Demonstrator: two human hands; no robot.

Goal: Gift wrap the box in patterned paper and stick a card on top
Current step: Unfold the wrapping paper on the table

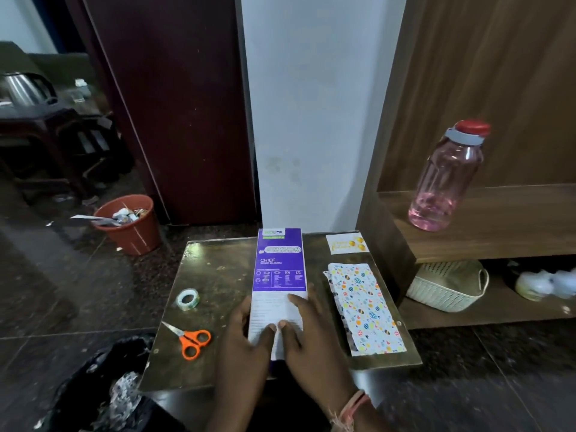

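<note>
A long purple and white box [280, 269] lies lengthwise on a small dark table [218, 275]. My left hand [246, 341] rests at the box's near left side with its thumb on top. My right hand [308, 332] lies flat over the near end, fingers spread on the white part. Folded patterned paper [364, 307] lies to the right of the box. A small white and yellow card [346, 243] sits at the far right corner. A tape roll [187, 299] and orange scissors [190, 339] lie to the left.
A pink water bottle [445, 179] stands on a wooden shelf [498, 226] to the right, with a white basket [448, 288] beneath. A brown bin [131, 226] stands on the floor at the left. A black bag [106, 391] lies near the table's front left.
</note>
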